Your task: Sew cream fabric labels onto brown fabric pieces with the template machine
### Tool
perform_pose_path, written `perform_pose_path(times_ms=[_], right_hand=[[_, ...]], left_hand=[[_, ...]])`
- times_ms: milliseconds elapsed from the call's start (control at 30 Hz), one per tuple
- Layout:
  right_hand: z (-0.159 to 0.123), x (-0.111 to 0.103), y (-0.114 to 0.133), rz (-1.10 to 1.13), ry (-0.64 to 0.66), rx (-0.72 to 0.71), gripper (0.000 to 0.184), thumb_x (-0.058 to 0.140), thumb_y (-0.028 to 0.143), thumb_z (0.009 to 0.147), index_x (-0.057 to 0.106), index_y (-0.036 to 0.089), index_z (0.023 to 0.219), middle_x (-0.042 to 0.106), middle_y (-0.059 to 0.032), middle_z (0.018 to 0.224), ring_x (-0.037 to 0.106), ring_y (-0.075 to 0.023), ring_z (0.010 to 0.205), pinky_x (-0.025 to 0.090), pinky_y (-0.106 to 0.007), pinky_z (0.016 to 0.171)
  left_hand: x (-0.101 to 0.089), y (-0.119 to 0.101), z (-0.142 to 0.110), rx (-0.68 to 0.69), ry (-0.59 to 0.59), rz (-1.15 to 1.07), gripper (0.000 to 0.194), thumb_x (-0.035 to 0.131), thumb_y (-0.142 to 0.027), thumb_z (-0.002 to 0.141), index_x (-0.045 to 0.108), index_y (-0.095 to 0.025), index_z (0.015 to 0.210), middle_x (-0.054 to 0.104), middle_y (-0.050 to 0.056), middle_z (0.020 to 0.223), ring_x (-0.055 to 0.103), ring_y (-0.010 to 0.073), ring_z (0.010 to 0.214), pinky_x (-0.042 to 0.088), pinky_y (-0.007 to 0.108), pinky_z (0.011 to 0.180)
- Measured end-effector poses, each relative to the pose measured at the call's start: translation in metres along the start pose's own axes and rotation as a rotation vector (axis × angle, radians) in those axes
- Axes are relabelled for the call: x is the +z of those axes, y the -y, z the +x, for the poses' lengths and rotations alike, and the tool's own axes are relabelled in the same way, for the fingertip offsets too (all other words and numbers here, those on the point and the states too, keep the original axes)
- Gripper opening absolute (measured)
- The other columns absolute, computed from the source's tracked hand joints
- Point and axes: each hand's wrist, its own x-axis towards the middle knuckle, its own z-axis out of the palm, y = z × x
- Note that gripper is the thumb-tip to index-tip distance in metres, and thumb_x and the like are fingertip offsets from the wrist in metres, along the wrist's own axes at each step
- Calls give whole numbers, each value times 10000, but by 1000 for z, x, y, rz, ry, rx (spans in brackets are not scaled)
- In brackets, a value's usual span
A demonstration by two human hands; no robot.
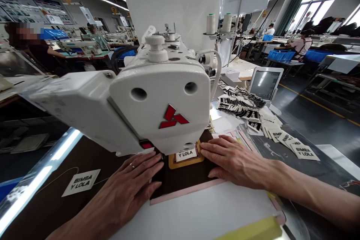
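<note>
- Step in hand (my read): steadying flat work under white metal sewing machine w/ red three-diamond badge (160, 97); needle hidden, can't tell if stitching.
- Work: white rectangular label w/ black lettering (186, 154), inside yellow round-cornered flat frame (176, 165), toward far edge of dark brown flat sheet (181, 180). Machine head hides upper part of lbl.
- L hand (137, 178): flat, left of frame; fingers extended, close-set, thumb slightly apart; no pinch seen.
- R hand (234, 157): flat, fingers narrow-set, tips at frame's right edge, thumb lower on sheet; no pinch seen.
- White panel w/ pink edging (202, 210): along sheet's near edge, btwn forearms.
- Loose white lbl w/ black lettering (81, 183): left of L hand, on brown surface.
- Dark table (270, 153): messy heap of black-and-white labels (242, 101) toward far end; fan of white labels (305, 152) near right edge.
- Next move calls for (judgement): light, even pressure both sides, fingertips clear of needle area.
</note>
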Motion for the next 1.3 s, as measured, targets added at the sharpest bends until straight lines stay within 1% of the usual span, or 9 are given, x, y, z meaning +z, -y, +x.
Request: perform_pose_path(times_ms=[100, 267, 400, 567, 667, 833, 967, 1133, 1300], right_hand=[[-3, 4, 13, 18, 10, 10, 519, 507, 490, 1155, 596, 149, 1536, 598, -134, 1590, 591, -348, 1397, 477, -587, 1160], [0, 7, 30, 60, -25, -24, 488, 495, 482, 1158, 636, 164, 1500, 636, -129, 1552, 635, -323, 1368, 510, -540, 1142], [-2, 10, 34, 54, -24, -21, 497, 522, 486, 1148, 612, 180, 1528, 619, -133, 1570, 646, -313, 1362, 517, -511, 1149], [-3, 11, 34, 29, -13, -12, 500, 544, 474, 1142, 594, 177, 1542, 616, -125, 1576, 642, -315, 1365, 487, -536, 1185], [0, 9, 36, 31, -41, -26, 478, 513, 464, 1156, 622, 148, 1498, 645, -124, 1543, 663, -304, 1325, 510, -525, 1153], [3, 9, 37, 35, -60, -31, 475, 485, 457, 1167, 624, 132, 1484, 649, -112, 1540, 672, -295, 1301, 533, -506, 1121], [3, 11, 37, 43, -62, -32, 467, 499, 441, 1164, 614, 130, 1493, 643, -114, 1545, 659, -303, 1315, 531, -509, 1124], [3, 10, 37, 48, -52, -27, 464, 488, 430, 1169, 606, 132, 1504, 642, -117, 1545, 661, -303, 1309, 532, -503, 1124], [4, 10, 37, 54, -58, -22, 457, 498, 429, 1165, 617, 134, 1493, 644, -111, 1543, 662, -300, 1303, 540, -496, 1118]], left_hand=[[-12, 2, -22, 40, -6, 19, 545, 649, -363, 1066, 532, -236, 1583, 590, 73, 1606, 555, 255, 1492, 475, 385, 1231], [-23, -2, -40, -19, 55, 32, 524, 634, -391, 1081, 547, -238, 1575, 552, 63, 1641, 541, 247, 1504, 495, 362, 1222], [-22, -3, -41, -16, 69, 61, 557, 636, -414, 1080, 523, -245, 1599, 524, 63, 1664, 532, 255, 1509, 487, 373, 1231], [-18, -2, -41, -8, 15, 2, 516, 638, -354, 1077, 566, -212, 1568, 544, 84, 1646, 534, 262, 1508, 454, 354, 1252], [-15, -1, -43, 1, -10, -11, 519, 632, -330, 1077, 559, -205, 1576, 540, 85, 1649, 535, 260, 1506, 431, 340, 1264], [-13, -1, -40, 2, -4, 22, 524, 629, -353, 1080, 552, -208, 1577, 540, 71, 1650, 512, 246, 1522, 407, 341, 1280], [-12, -1, -39, -1, -15, 6, 519, 622, -338, 1081, 548, -206, 1577, 550, 74, 1640, 519, 246, 1516, 441, 345, 1258], [-10, 0, -46, -34, 23, -1, 578, 631, -330, 1076, 483, -249, 1629, 500, 48, 1681, 491, 256, 1540, 449, 375, 1262], [-10, 0, -46, -27, 20, 25, 567, 628, -367, 1081, 498, -246, 1619, 485, 26, 1693, 469, 232, 1552, 413, 334, 1278]])
